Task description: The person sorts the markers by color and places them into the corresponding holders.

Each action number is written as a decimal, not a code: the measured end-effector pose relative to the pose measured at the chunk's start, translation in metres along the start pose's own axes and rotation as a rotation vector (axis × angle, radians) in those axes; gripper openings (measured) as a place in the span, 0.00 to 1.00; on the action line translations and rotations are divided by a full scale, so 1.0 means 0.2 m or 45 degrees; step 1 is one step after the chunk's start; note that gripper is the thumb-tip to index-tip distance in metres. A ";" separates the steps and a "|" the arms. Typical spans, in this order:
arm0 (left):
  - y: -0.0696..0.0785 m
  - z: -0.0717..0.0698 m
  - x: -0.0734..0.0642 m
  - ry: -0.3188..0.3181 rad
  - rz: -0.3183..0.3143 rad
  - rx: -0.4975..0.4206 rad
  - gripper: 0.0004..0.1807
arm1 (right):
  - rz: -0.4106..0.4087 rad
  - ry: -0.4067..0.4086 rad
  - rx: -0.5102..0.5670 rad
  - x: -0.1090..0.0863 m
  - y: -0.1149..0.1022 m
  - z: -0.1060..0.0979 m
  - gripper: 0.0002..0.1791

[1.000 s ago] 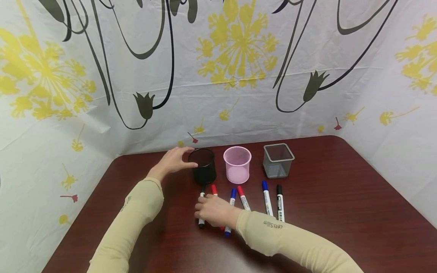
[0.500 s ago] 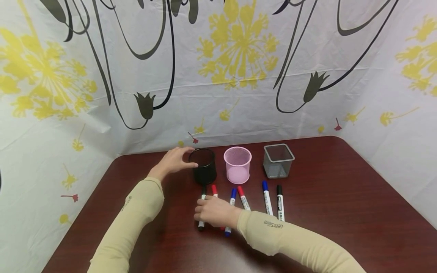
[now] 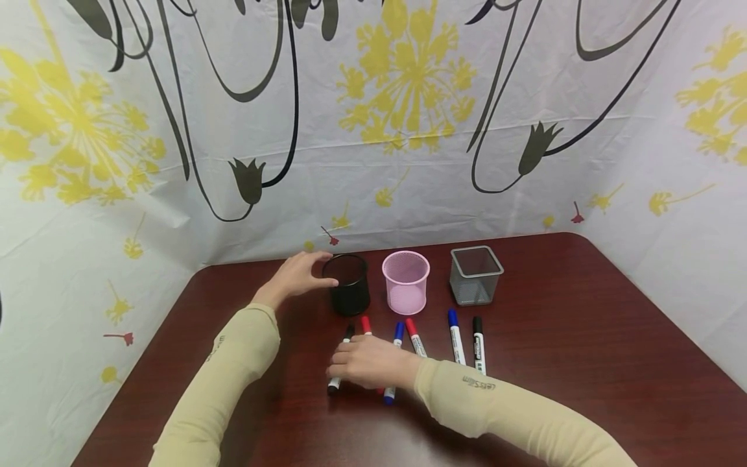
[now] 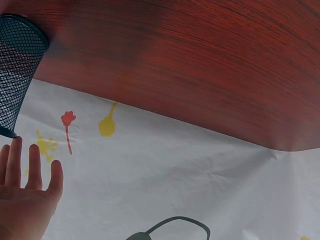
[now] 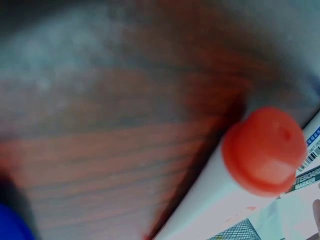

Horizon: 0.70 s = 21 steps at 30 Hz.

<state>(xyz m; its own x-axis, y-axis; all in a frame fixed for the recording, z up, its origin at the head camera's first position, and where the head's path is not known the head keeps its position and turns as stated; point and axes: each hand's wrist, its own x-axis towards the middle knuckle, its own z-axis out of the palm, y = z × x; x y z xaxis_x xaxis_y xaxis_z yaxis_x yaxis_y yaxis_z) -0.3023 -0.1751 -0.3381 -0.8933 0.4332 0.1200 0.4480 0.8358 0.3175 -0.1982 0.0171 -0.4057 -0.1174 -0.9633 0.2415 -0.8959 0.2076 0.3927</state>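
In the head view my left hand (image 3: 296,274) is at the left side of a black mesh pen holder (image 3: 352,295), thumb before the rim and fingers behind it. The left wrist view shows the straight, spread fingers (image 4: 34,167) with tips right at the holder's rim. My right hand (image 3: 367,362) grips a black-capped whiteboard marker (image 3: 349,333) with curled fingers covering its middle. Just under that hand lie a red marker (image 3: 366,323) and a blue marker (image 3: 398,334), both partly hidden. The red marker's end (image 5: 267,150) looms large in the right wrist view.
A pink mesh holder (image 3: 406,288) and a square grey mesh holder (image 3: 475,279) stand to the right of the black one. Another red marker (image 3: 415,337), a blue marker (image 3: 456,334) and a black marker (image 3: 478,344) lie before them, near the right sleeve (image 3: 467,395).
The right hand has shifted slightly left, and the black marker it grips now slants, its near end swung left and its cap drawn away from the holder. The left hand has not moved.
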 end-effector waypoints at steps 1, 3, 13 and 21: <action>0.00 0.00 0.00 -0.001 0.001 0.001 0.36 | -0.002 0.010 0.012 0.00 0.00 0.00 0.15; 0.00 0.00 0.00 -0.002 0.002 0.004 0.36 | -0.006 0.035 0.041 -0.01 0.00 -0.01 0.15; -0.01 0.01 0.00 -0.016 -0.015 -0.018 0.37 | 0.055 0.199 0.309 -0.02 0.02 -0.06 0.11; -0.01 0.00 0.00 -0.005 -0.007 -0.014 0.36 | 0.107 0.209 0.443 -0.03 0.02 -0.08 0.12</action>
<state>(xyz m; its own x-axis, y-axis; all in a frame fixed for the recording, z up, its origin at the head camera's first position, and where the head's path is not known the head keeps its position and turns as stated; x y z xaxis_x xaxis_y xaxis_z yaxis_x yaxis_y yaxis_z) -0.3029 -0.1760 -0.3394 -0.8954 0.4303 0.1143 0.4428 0.8344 0.3283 -0.1942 0.0256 -0.3923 -0.1517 -0.8993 0.4101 -0.9811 0.1874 0.0480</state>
